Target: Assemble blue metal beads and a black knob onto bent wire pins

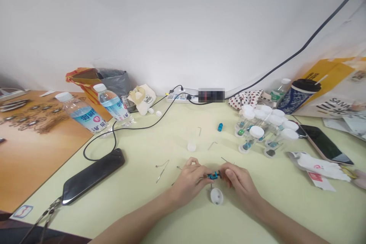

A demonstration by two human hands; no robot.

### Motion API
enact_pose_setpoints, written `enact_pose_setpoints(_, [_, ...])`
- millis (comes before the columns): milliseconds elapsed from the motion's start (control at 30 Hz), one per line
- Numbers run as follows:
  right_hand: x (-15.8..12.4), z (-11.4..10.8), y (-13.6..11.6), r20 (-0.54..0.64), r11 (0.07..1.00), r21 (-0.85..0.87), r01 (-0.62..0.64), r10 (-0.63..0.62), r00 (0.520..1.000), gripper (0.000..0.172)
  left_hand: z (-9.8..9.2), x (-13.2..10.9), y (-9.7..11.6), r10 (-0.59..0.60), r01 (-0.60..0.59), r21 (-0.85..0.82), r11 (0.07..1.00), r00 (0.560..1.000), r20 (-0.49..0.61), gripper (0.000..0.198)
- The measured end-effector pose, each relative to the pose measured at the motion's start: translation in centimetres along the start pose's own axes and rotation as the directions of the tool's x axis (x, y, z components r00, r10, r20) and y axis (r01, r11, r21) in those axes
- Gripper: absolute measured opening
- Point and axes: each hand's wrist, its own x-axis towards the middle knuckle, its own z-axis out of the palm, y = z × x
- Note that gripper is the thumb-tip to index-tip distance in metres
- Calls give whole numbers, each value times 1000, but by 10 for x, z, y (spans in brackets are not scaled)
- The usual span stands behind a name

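Note:
My left hand (pixel 188 181) and my right hand (pixel 238 185) meet above the pale green table (pixel 160 202), with their fingertips pinching a small blue part with thin metal wire through it (pixel 214 175). Its exact shape is partly hidden by my fingers. Just below the part, a round white cap (pixel 216 196) lies on the table, close to both hands. To the left of my left hand lie bent metal wires (pixel 162 170). A further short wire (pixel 211 145) lies above my hands, near a small translucent cap (pixel 191 146) and a little blue cylinder (pixel 220 127).
Several white-capped clear tubes (pixel 264 131) stand at the right, beside a smartphone (pixel 326 145). A black phone (pixel 93 175) lies at the left. Water bottles (pixel 82 113) stand at the back left. A power strip (pixel 181 98) and black cables run along the wall.

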Motion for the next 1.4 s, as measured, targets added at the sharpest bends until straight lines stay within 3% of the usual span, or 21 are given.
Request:
enact_pose_setpoints(433, [-1, -3, 2, 2, 982, 69, 174, -174, 985, 64, -4, 1, -2, 44, -43, 14, 999, 999, -26, 10])
enact_pose_setpoints(600, [-2, -3, 1, -20, 989, 52, 142, -141, 990, 65, -2, 0, -4, 74, -74, 5, 997, 996, -58, 10])
enact_pose_setpoints(800, [-2, -3, 2, 15, 980, 33, 198, -199, 980, 67, -4, 1, -3, 82, -81, 20, 997, 995, -61, 10])
enact_pose_setpoints(900, [-2, -3, 2, -27, 979, 28, 201, -201, 979, 65, -5, 1, -3, 72, -71, 17, 997, 996, -45, 9])
enact_pose_setpoints(1100, [-2, -3, 2, 38, 978, -15, 207, -206, 978, 70, -4, 1, -5, 75, -73, 37, 997, 996, -55, 8])
enact_pose_setpoints(1200, [-2, -2, 1, 24, 976, -31, 217, -216, 976, 62, -5, 3, -4, 82, -79, 62, 995, 996, -44, 8])
enact_pose_setpoints(1333, [-2, 3, -3, 98, 974, -161, 159, -145, 985, 33, -2, 2, -2, 131, -127, 94, 987, 991, -38, 6])
enact_pose_setpoints(1400, [-2, 5, -3, 100, 967, -204, 151, -133, 986, 33, 0, 0, -1, 183, -176, 143, 974, 983, -36, 7])
